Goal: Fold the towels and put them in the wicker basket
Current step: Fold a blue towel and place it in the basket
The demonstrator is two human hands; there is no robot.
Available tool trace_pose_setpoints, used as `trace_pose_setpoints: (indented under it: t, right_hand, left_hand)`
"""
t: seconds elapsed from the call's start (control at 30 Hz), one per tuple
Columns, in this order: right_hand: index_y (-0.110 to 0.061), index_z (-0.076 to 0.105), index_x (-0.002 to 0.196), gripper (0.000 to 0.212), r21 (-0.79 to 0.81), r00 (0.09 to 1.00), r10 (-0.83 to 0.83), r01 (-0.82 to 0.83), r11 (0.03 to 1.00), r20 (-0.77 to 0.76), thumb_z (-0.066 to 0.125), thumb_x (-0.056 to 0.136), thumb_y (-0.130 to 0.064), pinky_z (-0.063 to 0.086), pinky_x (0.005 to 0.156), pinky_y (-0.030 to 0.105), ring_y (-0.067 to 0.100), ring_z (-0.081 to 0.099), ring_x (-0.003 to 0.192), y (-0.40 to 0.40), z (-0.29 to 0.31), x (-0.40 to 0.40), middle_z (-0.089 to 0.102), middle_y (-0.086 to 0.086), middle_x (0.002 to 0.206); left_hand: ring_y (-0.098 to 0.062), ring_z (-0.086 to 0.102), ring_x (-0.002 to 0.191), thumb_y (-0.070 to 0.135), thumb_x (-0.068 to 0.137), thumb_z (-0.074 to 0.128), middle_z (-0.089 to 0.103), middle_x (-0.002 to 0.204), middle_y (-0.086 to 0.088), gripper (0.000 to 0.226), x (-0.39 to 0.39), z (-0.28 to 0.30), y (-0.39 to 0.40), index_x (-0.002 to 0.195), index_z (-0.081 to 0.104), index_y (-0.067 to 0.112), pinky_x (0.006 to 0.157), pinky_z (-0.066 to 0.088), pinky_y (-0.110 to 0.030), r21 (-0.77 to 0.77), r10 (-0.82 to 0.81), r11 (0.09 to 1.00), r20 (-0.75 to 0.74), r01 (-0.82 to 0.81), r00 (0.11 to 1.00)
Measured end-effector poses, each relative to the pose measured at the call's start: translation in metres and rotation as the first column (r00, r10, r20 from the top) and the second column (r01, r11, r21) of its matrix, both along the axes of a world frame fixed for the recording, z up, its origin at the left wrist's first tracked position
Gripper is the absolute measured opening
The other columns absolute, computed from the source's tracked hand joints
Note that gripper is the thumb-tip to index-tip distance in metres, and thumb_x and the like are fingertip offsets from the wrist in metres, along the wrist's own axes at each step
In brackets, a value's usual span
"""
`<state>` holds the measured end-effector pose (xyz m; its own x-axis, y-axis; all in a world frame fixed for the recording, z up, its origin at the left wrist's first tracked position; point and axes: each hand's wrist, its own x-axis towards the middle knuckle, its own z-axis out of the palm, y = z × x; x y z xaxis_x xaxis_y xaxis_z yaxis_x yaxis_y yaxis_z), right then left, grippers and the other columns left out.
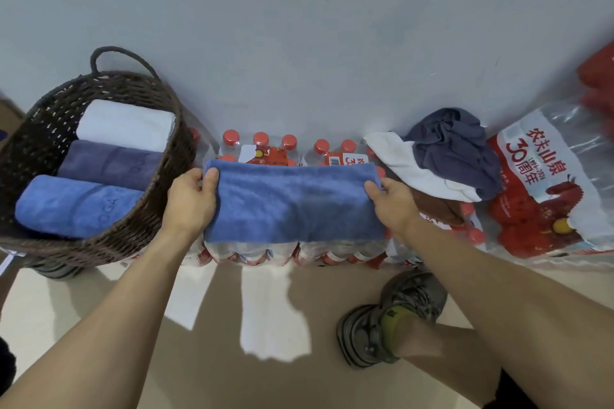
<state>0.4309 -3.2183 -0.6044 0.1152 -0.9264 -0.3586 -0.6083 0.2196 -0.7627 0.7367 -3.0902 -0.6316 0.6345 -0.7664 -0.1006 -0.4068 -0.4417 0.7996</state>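
Wicker basket point(166, 156) as landmark: already loaded with three folded towels, white, purple and blue. Just right of basket, on shrink-wrapped bottle packs point(262, 149): blue towel point(292, 202), folded to a flat band, gripped at both short ends. Left hand point(191, 199) and right hand point(393, 204) with thumbs on top, remaining fingers curled underneath (largely hidden). Farther right: unfolded pile point(442, 159) of white, dark and brown cloth. Likely light, soft, limp terry; sags if unsupported. Lift by both ends, folds pinched together.
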Motion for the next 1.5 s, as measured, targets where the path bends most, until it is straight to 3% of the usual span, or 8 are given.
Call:
trace_pose_setpoints:
  t: [0.27, 0.43, 0.57, 0.9, 1.1, 1.27, 1.37, 1.5]
  right_hand:
    - [-0.011, 0.054, 0.089, 0.026, -0.164, 0.967, -0.127, 0.092, 0.982, -0.220, 0.048, 0.101, -0.033, 0.041, 0.072, 0.031, 0.024, 0.056, 0.080, 0.001, -0.028, 0.016, 0.059, 0.005, 0.085]
    - [-0.011, 0.056, 0.088, 0.028, -0.163, 0.961, -0.196, 0.166, 0.973, -0.194, 0.056, 0.097, -0.038, 0.042, 0.071, 0.030, 0.020, 0.057, 0.078, 0.001, -0.033, 0.013, 0.057, -0.001, 0.079]
    - [-0.012, 0.054, 0.092, 0.024, -0.211, 0.950, -0.243, 0.201, 0.956, -0.194, 0.056, 0.097, -0.035, 0.035, 0.056, 0.024, 0.012, 0.051, 0.067, 0.008, -0.025, 0.011, 0.051, -0.010, 0.071]
    - [-0.031, 0.038, 0.101, 0.013, -0.313, 0.921, -0.059, -0.070, 0.947, -0.385, 0.043, 0.101, -0.043, 0.056, 0.070, 0.044, 0.027, 0.065, 0.081, 0.047, -0.029, -0.006, 0.062, -0.001, 0.093]
    - [-0.022, 0.041, 0.108, 0.018, -0.406, 0.906, -0.133, -0.046, 0.913, -0.402, 0.054, 0.096, -0.027, 0.055, 0.070, 0.041, 0.028, 0.064, 0.085, 0.046, -0.029, -0.007, 0.052, 0.003, 0.110]
    - [-0.013, 0.057, 0.111, 0.028, -0.640, 0.909, 0.051, -0.330, 0.694, -0.413, 0.061, 0.084, -0.007, 0.047, 0.094, 0.041, 0.027, 0.051, 0.107, 0.044, -0.018, 0.012, 0.055, 0.010, 0.117]
    - [-0.018, 0.048, 0.134, 0.040, -0.502, 0.883, 0.237, -0.432, 0.750, -0.406, 0.049, 0.096, -0.029, 0.035, 0.114, 0.039, 0.023, 0.041, 0.132, 0.046, -0.021, 0.044, 0.047, 0.006, 0.142]
    - [-0.026, 0.005, 0.157, 0.060, -0.239, 0.654, 0.329, -0.624, 0.744, -0.682, 0.018, 0.103, -0.049, -0.007, 0.123, 0.040, 0.022, -0.007, 0.152, 0.049, -0.052, 0.055, 0.002, 0.004, 0.166]
  left_hand:
    - [-0.023, 0.047, 0.071, 0.038, 0.101, 0.043, 0.055, 0.082, -0.006, 0.028, -0.001, -0.007, -0.024, 0.085, 0.051, 0.016, 0.069, 0.038, -0.035, 0.188, 0.027, 0.980, 0.164, -0.058, 0.986]
    - [-0.040, 0.062, 0.089, 0.048, 0.096, 0.049, 0.068, 0.092, -0.018, 0.038, -0.006, -0.007, -0.005, 0.091, 0.055, 0.011, 0.075, 0.045, -0.039, 0.152, 0.090, 0.981, 0.191, -0.121, 0.977]
    - [-0.042, 0.062, 0.083, 0.052, 0.094, 0.045, 0.065, 0.085, -0.018, 0.038, -0.017, -0.004, 0.015, 0.094, 0.043, 0.015, 0.068, 0.042, -0.039, 0.193, 0.095, 0.970, 0.273, -0.151, 0.957]
    - [-0.032, 0.057, 0.081, 0.020, 0.099, 0.046, 0.061, 0.099, -0.014, 0.006, -0.039, -0.019, 0.033, 0.104, 0.045, 0.017, 0.070, 0.045, -0.038, 0.007, 0.089, 0.996, 0.210, -0.093, 0.974]
    - [-0.043, 0.050, 0.088, 0.004, 0.094, 0.040, 0.045, 0.117, -0.028, 0.029, -0.047, -0.002, 0.025, 0.121, 0.044, -0.004, 0.064, 0.036, -0.044, 0.236, 0.002, 0.964, 0.456, -0.123, 0.890]
    - [-0.030, 0.047, 0.120, 0.017, 0.092, 0.049, 0.049, 0.133, -0.016, 0.042, -0.072, 0.013, 0.007, 0.131, 0.048, 0.003, 0.104, 0.038, -0.042, -0.073, -0.161, 0.971, 0.507, 0.229, 0.846]
    - [-0.027, 0.029, 0.143, 0.030, 0.096, 0.039, 0.037, 0.153, -0.011, 0.055, -0.073, 0.002, -0.013, 0.145, 0.040, 0.007, 0.118, 0.022, -0.043, 0.074, -0.357, 0.929, 0.448, 0.364, 0.820]
    - [-0.026, 0.000, 0.151, 0.050, 0.095, 0.015, 0.008, 0.163, -0.013, 0.069, -0.062, -0.023, -0.016, 0.156, 0.013, 0.016, 0.123, -0.002, -0.041, 0.379, -0.488, 0.864, 0.479, 0.330, 0.729]
